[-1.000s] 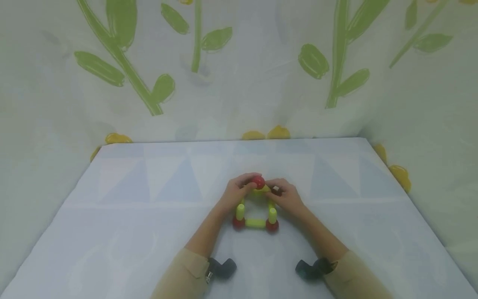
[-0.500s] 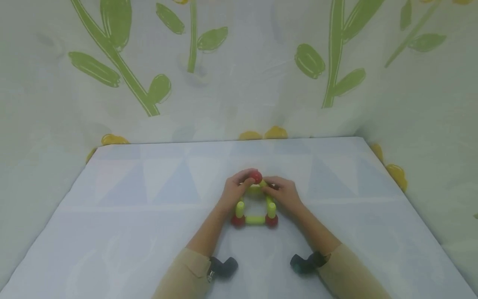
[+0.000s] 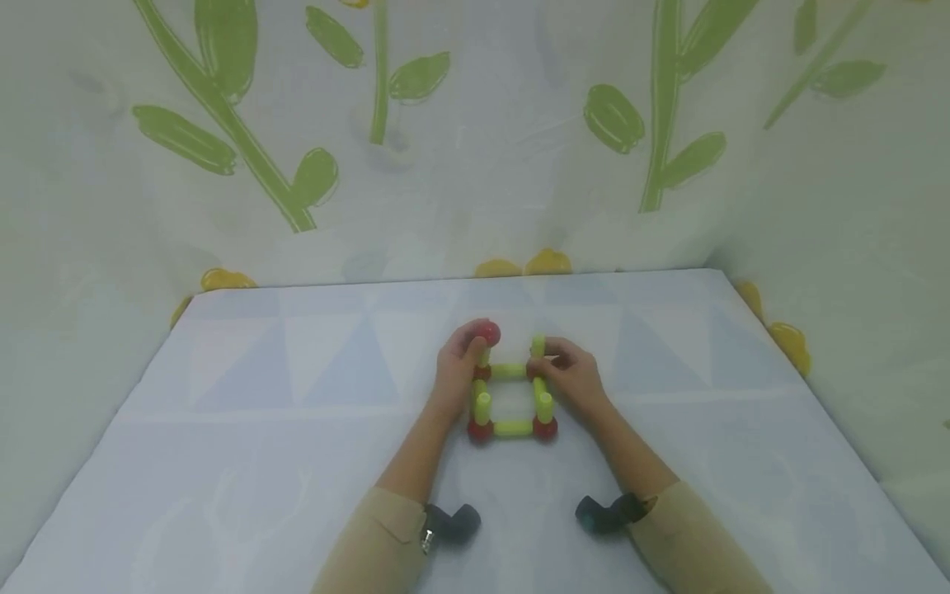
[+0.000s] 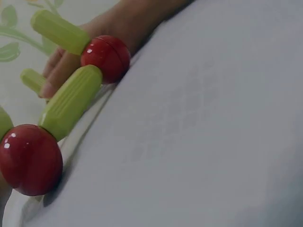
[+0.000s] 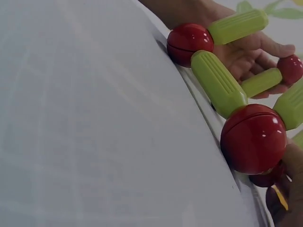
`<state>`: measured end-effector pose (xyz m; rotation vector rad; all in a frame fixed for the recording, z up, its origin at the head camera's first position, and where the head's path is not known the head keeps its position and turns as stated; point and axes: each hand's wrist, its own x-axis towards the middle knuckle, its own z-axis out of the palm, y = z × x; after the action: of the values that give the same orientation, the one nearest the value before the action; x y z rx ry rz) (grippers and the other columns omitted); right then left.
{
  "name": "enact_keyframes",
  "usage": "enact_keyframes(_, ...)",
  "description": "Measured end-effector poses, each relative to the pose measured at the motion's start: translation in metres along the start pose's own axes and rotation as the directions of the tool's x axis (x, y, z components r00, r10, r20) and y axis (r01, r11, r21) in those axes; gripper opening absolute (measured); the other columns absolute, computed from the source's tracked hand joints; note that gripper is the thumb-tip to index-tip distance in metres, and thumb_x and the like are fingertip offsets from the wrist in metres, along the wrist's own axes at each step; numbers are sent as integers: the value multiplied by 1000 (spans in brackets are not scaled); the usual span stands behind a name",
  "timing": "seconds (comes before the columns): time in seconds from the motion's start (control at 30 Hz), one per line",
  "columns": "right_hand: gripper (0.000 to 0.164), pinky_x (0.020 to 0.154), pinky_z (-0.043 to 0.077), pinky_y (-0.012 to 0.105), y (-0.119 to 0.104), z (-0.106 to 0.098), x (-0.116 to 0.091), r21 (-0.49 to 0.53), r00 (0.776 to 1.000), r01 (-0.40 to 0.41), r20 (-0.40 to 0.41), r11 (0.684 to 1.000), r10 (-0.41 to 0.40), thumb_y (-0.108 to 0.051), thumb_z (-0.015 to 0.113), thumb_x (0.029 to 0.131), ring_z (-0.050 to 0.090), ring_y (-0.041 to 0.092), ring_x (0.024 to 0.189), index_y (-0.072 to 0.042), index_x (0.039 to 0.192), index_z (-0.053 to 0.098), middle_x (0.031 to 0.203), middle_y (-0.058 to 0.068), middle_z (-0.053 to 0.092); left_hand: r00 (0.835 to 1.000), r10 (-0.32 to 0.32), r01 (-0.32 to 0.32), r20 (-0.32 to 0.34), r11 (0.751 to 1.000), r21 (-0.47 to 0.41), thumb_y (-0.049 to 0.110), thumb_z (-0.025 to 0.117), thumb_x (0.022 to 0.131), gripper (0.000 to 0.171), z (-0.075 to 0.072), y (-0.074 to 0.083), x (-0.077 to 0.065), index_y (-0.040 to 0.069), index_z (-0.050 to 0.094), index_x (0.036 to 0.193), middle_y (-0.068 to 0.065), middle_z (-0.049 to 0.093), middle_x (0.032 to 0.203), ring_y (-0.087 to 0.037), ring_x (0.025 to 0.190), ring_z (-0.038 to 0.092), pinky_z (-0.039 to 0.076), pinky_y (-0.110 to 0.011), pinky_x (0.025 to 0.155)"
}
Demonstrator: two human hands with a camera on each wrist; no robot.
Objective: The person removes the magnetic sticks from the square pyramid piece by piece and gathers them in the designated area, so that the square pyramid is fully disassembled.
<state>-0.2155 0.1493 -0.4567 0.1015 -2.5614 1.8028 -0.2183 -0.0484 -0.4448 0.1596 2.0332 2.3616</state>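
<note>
A square frame of a ball-and-rod building toy, with a yellow-green front rod [image 3: 513,428] and red corner balls, lies on the table. Short rods stand upright at its corners. My left hand [image 3: 453,367] holds a red ball [image 3: 488,333] on top of the back-left upright rod; its thumb against that ball [image 5: 290,69] shows in the right wrist view. My right hand [image 3: 577,378] pinches the back-right upright rod [image 3: 538,343] low down, partly covering the red ball beneath. The front-left rod [image 3: 483,407] and front-right rod [image 3: 545,406] have bare tops.
The white, pale-patterned table [image 3: 297,495] extends around the toy. Behind it hangs a cloth backdrop [image 3: 490,190] with green leaves and stems. Black wrist cameras, left camera [image 3: 454,523] and right camera [image 3: 604,513], sit inside the forearms near the table.
My left hand has moved the red ball left and away from my right hand, over the back-left upright rod. My right hand stays at the back-right corner, where the upright rod now shows.
</note>
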Motion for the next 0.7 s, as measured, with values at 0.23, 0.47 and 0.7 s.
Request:
enact_keyframes(0.23, 35, 77, 52, 23, 7, -1, 1, 30, 999, 23, 26, 999, -24, -33, 75, 79, 67, 17, 85, -13, 107, 65, 102, 6, 66, 993, 90, -94, 71, 994, 56, 19, 61, 91, 40, -10, 7, 0, 9, 51, 128, -10, 59, 125, -18, 113, 57, 54, -25, 73)
enact_keyframes(0.47, 36, 78, 52, 25, 3, -2, 0, 8, 999, 18, 28, 1000, -18, -35, 74, 80, 66, 17, 86, -14, 108, 64, 103, 5, 66, 983, 146, -170, 107, 949, 264, 12, 67, 86, 46, -19, 24, -1, 10, 54, 130, -8, 58, 124, -23, 115, 58, 47, -32, 97)
enact_keyframes(0.7, 33, 76, 52, 23, 1, -2, -2, 33, 999, 28, 36, 999, -29, -30, 74, 81, 66, 17, 84, -11, 107, 64, 101, 8, 66, 934, 326, -356, 143, 871, 337, 0, 70, 81, 43, -15, 43, -7, -5, 57, 121, -19, 59, 116, -32, 105, 62, 50, -32, 92)
